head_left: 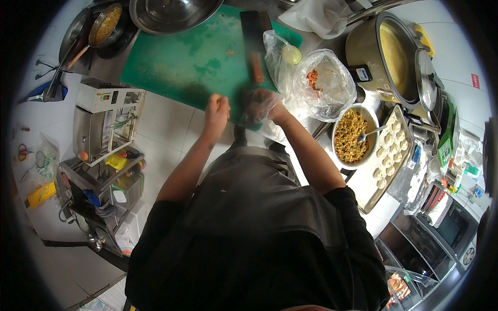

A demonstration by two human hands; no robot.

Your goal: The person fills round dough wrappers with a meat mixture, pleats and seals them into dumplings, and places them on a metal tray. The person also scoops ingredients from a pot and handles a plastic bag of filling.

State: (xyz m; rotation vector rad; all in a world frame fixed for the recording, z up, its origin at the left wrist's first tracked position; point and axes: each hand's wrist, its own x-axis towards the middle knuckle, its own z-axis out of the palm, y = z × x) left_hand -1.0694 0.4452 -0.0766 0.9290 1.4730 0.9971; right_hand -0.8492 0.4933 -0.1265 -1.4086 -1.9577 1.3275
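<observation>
My left hand, bare with its fingers curled, hangs over the near edge of a green cutting board; I cannot tell whether anything is in it. To its right, my right hand is blurred, with clear thin plastic around its fingers. Just beyond the right hand, a cleaver with a wooden handle lies on the board. Beside it are a clear plastic bag with a pale green round piece, perhaps a cut vegetable, and an open clear bag holding some reddish chopped food.
A steel bowl of chopped filling with a spoon stands right, beside a metal tray of small dough pieces. Farther right stands a large open cooker with yellowish contents. A big metal basin overlaps the board's far edge. Pans stand far left.
</observation>
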